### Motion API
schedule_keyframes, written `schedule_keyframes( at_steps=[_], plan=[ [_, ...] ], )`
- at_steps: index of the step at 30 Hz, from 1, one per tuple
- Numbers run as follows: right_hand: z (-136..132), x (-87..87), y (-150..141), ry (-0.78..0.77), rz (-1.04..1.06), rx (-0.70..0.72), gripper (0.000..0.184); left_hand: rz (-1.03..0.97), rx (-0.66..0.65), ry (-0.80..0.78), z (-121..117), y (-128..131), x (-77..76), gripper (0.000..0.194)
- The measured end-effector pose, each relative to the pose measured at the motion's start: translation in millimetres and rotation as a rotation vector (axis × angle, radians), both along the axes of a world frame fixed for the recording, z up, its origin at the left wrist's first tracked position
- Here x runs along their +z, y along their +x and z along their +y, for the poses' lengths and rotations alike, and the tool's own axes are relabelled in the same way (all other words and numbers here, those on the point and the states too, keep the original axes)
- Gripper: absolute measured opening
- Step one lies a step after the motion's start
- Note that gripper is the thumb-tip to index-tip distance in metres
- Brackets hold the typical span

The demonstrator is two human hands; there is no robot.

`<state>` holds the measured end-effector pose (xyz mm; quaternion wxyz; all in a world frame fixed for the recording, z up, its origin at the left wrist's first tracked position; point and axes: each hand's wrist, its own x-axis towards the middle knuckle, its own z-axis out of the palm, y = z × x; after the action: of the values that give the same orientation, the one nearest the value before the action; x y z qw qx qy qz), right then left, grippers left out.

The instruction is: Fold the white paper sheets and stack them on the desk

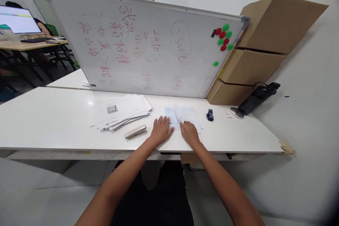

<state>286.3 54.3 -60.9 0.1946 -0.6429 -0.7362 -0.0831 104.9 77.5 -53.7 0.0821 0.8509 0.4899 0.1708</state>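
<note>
A few printed sheets (189, 114) lie on the white table (53, 127) right in front of me. My left hand (160, 130) rests flat on their left edge with fingers stretched out. Touching the sheets' near edge, my right hand (189, 132) has its fingers curled down onto the paper; whether it pinches a sheet is unclear. A grey stapler (135, 131) lies just left of my left hand. Further left sits a loose stack of papers (123, 111).
A whiteboard (148, 46) with red writing and red and green magnets leans behind the table. Stacked cardboard boxes (265, 46) stand at the right, with a black device (258, 97), a small blue clip (210, 114) and a white object (236, 112) near them. A monitor (17, 19) is far left.
</note>
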Motion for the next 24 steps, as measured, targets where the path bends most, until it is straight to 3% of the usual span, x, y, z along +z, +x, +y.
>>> schedule_keyframes(
  at_steps=[6, 16, 20, 24],
  plan=[
    [-1, -2.3, 2, -0.019, 0.013, -0.043, 0.048, -0.011, 0.076, -0.055, 3, 1, -6.9, 0.064],
    [-4, -4.9, 6, 0.004, -0.007, -0.034, 0.054, -0.141, -0.012, -0.133, 2, -9, 4.5, 0.064],
    [-3, -2.9, 3, 0.022, 0.081, 0.0, 0.048, -0.353, -0.089, -0.163, 0, -15, 9.6, 0.058],
    [-1, -0.6, 1, 0.048, 0.156, 0.088, 0.042, -0.767, -0.262, -0.36, 1, -13, 12.4, 0.059]
  ],
)
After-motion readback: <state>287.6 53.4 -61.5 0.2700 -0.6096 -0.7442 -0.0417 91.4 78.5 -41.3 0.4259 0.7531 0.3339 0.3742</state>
